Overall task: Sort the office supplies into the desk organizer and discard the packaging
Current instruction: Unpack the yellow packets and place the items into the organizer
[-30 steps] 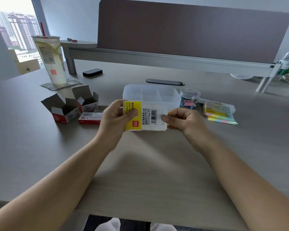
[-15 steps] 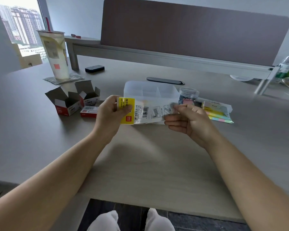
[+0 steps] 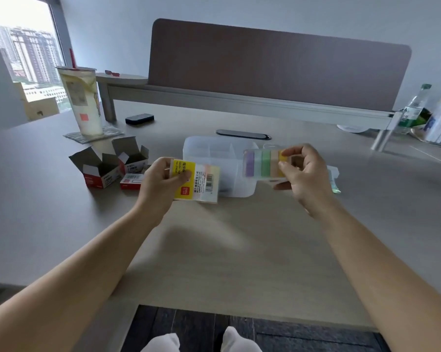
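Left hand grips the wrapper; right hand pinches index tabs.

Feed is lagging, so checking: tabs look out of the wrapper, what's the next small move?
Probably lower the index tabs, pinched in the right hand, into an organizer compartment just below them. The left hand grips the wrapper, to discard afterwards.
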A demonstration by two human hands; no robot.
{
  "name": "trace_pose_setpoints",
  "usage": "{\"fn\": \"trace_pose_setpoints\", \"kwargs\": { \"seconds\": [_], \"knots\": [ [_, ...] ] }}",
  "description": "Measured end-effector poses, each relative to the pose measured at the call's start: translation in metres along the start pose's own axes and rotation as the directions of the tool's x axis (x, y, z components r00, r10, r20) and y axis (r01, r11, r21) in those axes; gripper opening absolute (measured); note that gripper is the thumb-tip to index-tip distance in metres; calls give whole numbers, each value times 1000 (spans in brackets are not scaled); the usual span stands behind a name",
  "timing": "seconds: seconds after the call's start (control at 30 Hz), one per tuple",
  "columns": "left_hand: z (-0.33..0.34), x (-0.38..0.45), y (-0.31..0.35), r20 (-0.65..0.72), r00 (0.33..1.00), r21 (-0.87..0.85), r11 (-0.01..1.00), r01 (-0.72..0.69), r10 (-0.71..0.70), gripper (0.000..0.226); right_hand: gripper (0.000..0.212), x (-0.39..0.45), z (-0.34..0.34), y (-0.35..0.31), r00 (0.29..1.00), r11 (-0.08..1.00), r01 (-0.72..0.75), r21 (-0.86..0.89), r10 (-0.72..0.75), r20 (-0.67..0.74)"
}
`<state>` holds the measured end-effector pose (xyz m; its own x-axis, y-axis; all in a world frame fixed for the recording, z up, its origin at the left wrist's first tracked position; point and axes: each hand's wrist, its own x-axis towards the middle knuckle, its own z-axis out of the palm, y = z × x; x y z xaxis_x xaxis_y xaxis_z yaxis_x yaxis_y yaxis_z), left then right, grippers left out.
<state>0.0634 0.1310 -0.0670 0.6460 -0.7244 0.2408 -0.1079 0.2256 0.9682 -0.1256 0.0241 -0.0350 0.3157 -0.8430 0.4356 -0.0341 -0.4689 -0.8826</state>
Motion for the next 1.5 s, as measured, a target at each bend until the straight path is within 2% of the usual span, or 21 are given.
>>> {"fn": "trace_pose_setpoints", "kwargs": {
  "seconds": [0.1,0.2,0.3,0.37,0.7,0.93,1.17,1.33,1.43,1.5],
  "knots": [
    [-1,-4,-2,6,999,-11,999,34,-33,21,13,11,-1,-9,983,982,145,-119,-157,-100],
    [-2,-6,-6,18,999,-7,999,45,-45,22,26,27,3,-11,970,929,198,-312,-232,-74],
    [-12,9,-4,-10,999,-16,999,37,-37,22,30,58,22,-16,972,871,224,-437,-233,35],
    [-10,11,0,19,999,-23,999,44,-43,22,27,66,22,-19,968,835,243,-493,-238,74],
    [-11,16,-3,29,998,-6,998,62,-62,23,32,80,26,-17,970,714,243,-656,-168,176],
    [-15,17,-1,26,996,28,996,88,-89,21,30,82,34,-19,939,723,269,-637,-48,342],
    [-15,15,-5,40,992,59,992,114,-116,24,24,64,28,-2,927,882,109,-458,77,368],
    [-16,11,-4,50,991,95,988,118,-123,20,39,44,20,-2,947,880,159,-447,-9,320],
    [-27,6,-4,1,996,235,968,89,-92,27,42,15,15,3,955,848,233,-476,-108,276],
    [-37,3,-6,-57,998,363,931,51,-32,33,43,-6,13,12,945,806,281,-521,-139,296]
  ]
}}
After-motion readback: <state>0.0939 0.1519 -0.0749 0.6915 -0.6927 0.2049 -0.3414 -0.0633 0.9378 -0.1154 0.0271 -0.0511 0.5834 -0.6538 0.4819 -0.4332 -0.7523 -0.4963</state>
